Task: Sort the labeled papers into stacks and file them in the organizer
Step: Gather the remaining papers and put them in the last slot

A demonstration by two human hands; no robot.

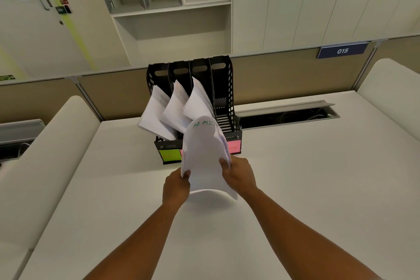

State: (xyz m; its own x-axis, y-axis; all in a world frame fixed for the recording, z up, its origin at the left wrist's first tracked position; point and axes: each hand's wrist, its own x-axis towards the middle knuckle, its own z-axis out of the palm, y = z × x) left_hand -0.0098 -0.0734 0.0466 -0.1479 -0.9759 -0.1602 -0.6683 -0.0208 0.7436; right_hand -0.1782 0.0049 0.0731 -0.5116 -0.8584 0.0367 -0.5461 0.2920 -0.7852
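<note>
A black organizer (223, 88) with several upright slots stands at the far middle of the white desk. Its three left slots each hold a leaning paper stack (175, 107); the rightmost slot is empty. A green sticky label (169, 155) and a pink one (234, 146) sit on its front. Both hands hold a bent stack of white papers (205, 161), with green writing at its top, just in front of the organizer. My left hand (175, 186) pinches its left edge and my right hand (237, 174) grips its right edge.
The white desk (318, 188) spreads around the organizer. An open cable trough (286, 116) lies to the right behind it. Beige partition panels and white curved dividers (45, 154) bound the desk. Cabinets and shelves stand beyond.
</note>
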